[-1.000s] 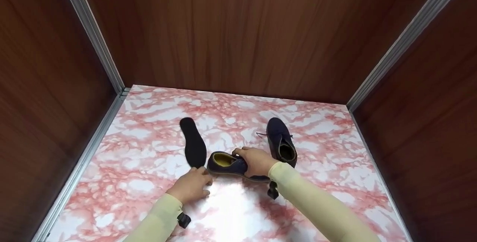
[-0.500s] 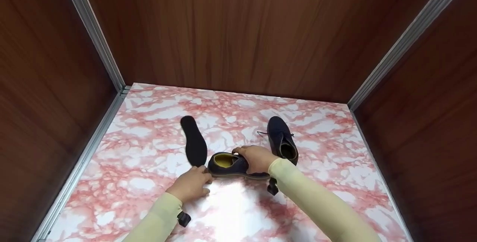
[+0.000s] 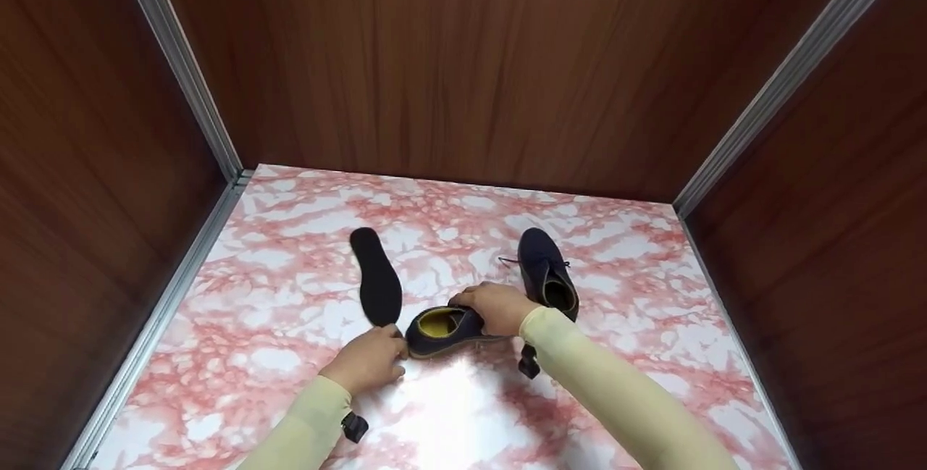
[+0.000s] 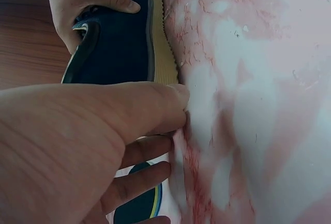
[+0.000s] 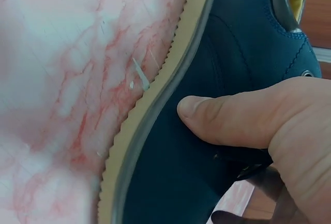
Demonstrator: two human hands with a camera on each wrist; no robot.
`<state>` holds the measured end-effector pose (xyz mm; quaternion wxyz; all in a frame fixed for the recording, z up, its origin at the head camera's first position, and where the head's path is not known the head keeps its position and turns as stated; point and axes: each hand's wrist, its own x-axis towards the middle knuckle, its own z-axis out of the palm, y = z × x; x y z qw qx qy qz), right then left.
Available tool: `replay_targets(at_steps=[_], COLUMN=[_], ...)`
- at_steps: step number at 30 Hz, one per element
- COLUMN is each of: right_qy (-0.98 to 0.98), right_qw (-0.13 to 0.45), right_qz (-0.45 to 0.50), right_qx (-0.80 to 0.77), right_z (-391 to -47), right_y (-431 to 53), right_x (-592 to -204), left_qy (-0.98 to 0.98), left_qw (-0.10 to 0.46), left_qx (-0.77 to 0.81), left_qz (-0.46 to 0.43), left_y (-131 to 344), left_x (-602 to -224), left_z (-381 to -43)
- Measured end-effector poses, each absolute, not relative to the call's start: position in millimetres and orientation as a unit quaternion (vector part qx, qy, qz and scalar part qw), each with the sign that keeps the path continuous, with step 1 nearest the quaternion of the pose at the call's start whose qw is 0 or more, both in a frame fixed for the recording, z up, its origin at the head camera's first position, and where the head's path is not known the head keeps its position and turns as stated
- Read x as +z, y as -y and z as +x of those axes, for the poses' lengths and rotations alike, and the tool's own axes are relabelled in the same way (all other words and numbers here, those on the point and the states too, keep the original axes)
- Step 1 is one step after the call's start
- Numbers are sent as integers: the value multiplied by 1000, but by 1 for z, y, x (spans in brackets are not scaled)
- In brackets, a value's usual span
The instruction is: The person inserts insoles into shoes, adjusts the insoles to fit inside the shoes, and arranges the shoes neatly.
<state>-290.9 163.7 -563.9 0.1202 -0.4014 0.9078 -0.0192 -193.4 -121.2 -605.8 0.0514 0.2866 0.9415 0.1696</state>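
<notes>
My right hand [image 3: 498, 308] grips a dark navy lace-up shoe [image 3: 452, 331] with a yellow lining around its front part. In the right wrist view the thumb [image 5: 227, 118] presses against the side of this shoe [image 5: 165, 182], above the ribbed tan sole. The heel points left, towards my left hand [image 3: 368, 360], whose fingers rest low on the surface beside it. Whether they touch the heel I cannot tell. A black insole [image 3: 379, 282] lies flat just beyond the left fingertips. The left wrist view shows part of the insole [image 4: 135, 200] behind those fingers.
A second navy shoe [image 3: 539, 263] stands behind my right hand, toe pointing away, with a loose lace to its left. The red-and-white marbled surface [image 3: 275, 296] is enclosed by brown wood-look panels [image 3: 463, 64] at the back and sides, with metal strips [image 3: 192, 72] at the corners.
The gripped shoe has turned slightly, its heel end swinging towards me and now angled nearer the left hand. Both hands have stayed almost in place. The insole and second shoe have not moved.
</notes>
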Motion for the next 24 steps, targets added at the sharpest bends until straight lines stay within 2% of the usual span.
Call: replay_targets(at_steps=[24], right_qy=[-873], right_qw=[102], right_qz=[-476], right_qx=[16], right_z=[-303], right_y=[-173], right_x=[-563], left_qy=[-944], left_qw=[33], left_qx=[166], left_qz=[283], left_y=[123], left_x=[-611], left_z=[-190])
